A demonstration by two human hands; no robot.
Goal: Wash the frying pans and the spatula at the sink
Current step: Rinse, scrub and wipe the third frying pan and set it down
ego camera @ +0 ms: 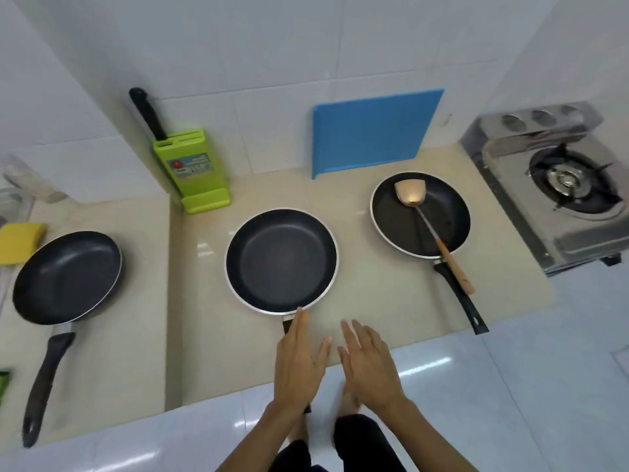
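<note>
Three black frying pans stand on the beige counter. The left pan [66, 277] has its handle pointing toward me. The middle pan [281, 261] sits in front of me, its handle mostly hidden under my left hand [297, 366], which lies flat over it with straight fingers. My right hand [369, 364] hovers open just to the right, holding nothing. The right pan [420, 214] holds a metal spatula [430, 226] with a wooden handle that sticks out over the rim.
A green knife block [192, 172] and a blue cutting board [372, 131] lean at the tiled back wall. A steel gas stove [558, 185] stands at the right. A yellow sponge [18, 241] and the sink's edge [10, 199] are at far left.
</note>
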